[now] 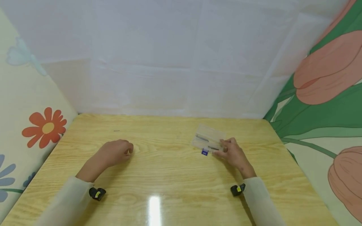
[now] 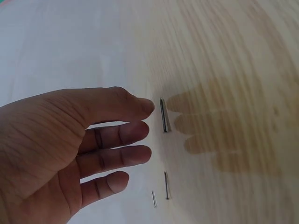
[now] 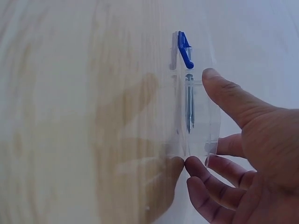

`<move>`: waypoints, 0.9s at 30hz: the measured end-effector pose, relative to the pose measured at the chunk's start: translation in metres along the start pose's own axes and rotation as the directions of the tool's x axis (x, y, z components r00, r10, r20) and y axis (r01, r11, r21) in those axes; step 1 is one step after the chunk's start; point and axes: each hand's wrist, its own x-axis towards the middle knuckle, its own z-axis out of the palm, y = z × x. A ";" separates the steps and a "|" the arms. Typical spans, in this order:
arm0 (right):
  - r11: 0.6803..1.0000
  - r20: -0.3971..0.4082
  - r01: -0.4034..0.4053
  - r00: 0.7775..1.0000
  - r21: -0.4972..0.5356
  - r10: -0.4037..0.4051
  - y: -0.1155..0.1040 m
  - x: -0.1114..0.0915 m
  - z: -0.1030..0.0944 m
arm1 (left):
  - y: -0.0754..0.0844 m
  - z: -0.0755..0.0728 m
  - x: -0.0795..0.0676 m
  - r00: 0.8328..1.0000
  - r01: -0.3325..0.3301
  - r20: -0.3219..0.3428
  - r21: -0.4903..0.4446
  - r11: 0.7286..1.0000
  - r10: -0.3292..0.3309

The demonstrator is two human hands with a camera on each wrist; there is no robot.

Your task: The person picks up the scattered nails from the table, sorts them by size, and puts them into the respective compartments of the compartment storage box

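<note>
My right hand grips the right end of a clear plastic box on the table. Thumb and fingers lie round that end in the right wrist view. Dark nails show inside the box, and a blue latch sits at its edge. Over the table on the left, my left hand has its fingers loosely bent and holds nothing. Just beyond its fingertips in the left wrist view lies a nail. A second nail and a smaller one lie farther down in that view.
The wooden table has a white sheet hanging behind it. Flower-printed panels stand along both sides. A black wrist camera is strapped at the left cuff, another at the right.
</note>
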 end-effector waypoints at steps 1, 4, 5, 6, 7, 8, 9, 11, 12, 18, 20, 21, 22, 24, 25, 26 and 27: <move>1.000 -0.003 0.002 1.000 -0.003 -0.002 0.000 0.000 0.000 | -0.002 0.000 -0.001 1.000 0.002 -0.002 -0.004 1.000 -0.002; 1.000 -0.009 0.000 1.000 -0.009 0.000 0.000 0.000 -0.001 | -0.006 0.001 -0.006 1.000 0.013 -0.004 -0.005 1.000 -0.013; 1.000 -0.010 -0.001 1.000 -0.012 0.000 -0.001 0.001 -0.001 | -0.006 0.001 -0.007 1.000 0.022 -0.001 -0.003 1.000 -0.022; 1.000 -0.012 -0.001 1.000 -0.016 0.000 -0.001 0.001 -0.001 | -0.006 0.001 -0.007 1.000 0.030 0.003 -0.002 1.000 -0.030; 1.000 -0.015 0.001 1.000 -0.022 -0.001 -0.001 0.001 -0.001 | -0.007 0.001 -0.008 0.999 0.038 0.010 -0.006 0.999 -0.038; 1.000 -0.016 -0.003 1.000 -0.023 0.002 -0.001 0.002 -0.001 | -0.007 0.002 -0.008 0.999 0.047 0.014 -0.007 0.999 -0.047; 1.000 -0.016 -0.003 1.000 -0.027 0.003 -0.001 0.002 -0.001 | -0.007 0.002 -0.008 0.998 0.057 0.020 -0.012 0.998 -0.057; 1.000 -0.016 -0.006 1.000 -0.030 0.005 -0.001 0.002 -0.001 | -0.008 0.002 -0.008 0.997 0.070 0.022 -0.024 0.997 -0.070; 0.999 -0.017 -0.008 1.000 -0.031 0.007 -0.001 0.002 0.000 | -0.008 0.003 -0.009 0.997 0.070 0.021 -0.028 0.997 -0.070; 1.000 -0.017 -0.011 1.000 -0.027 0.011 -0.001 0.002 0.000 | -0.007 0.007 -0.009 0.998 0.068 0.013 -0.035 0.997 -0.068; 1.000 -0.017 -0.009 1.000 -0.026 0.008 0.000 0.002 0.000 | -0.007 0.007 -0.009 0.998 0.062 0.009 -0.038 0.997 -0.062; 1.000 -0.016 -0.008 1.000 -0.025 0.008 0.000 0.002 0.001 | -0.006 0.007 -0.009 0.998 0.061 0.006 -0.039 0.997 -0.061; 1.000 -0.017 -0.009 1.000 -0.025 0.008 0.000 0.002 0.001 | -0.006 0.007 -0.010 0.998 0.060 0.002 -0.040 0.997 -0.060; 1.000 -0.019 -0.005 1.000 -0.028 0.004 0.001 0.002 0.001 | -0.005 0.007 -0.010 0.999 0.054 -0.003 -0.037 0.998 -0.054; 1.000 -0.019 -0.004 1.000 -0.030 0.003 0.001 0.002 0.001 | -0.005 0.007 -0.010 0.999 0.051 -0.004 -0.036 0.998 -0.051; 1.000 -0.021 -0.001 1.000 -0.031 0.000 0.001 0.002 0.002 | -0.005 0.007 -0.010 0.999 0.052 -0.005 -0.035 0.998 -0.052; 0.999 -0.022 0.002 1.000 -0.033 -0.002 0.001 0.002 0.002 | -0.004 0.008 -0.010 0.999 0.054 -0.004 -0.036 0.998 -0.054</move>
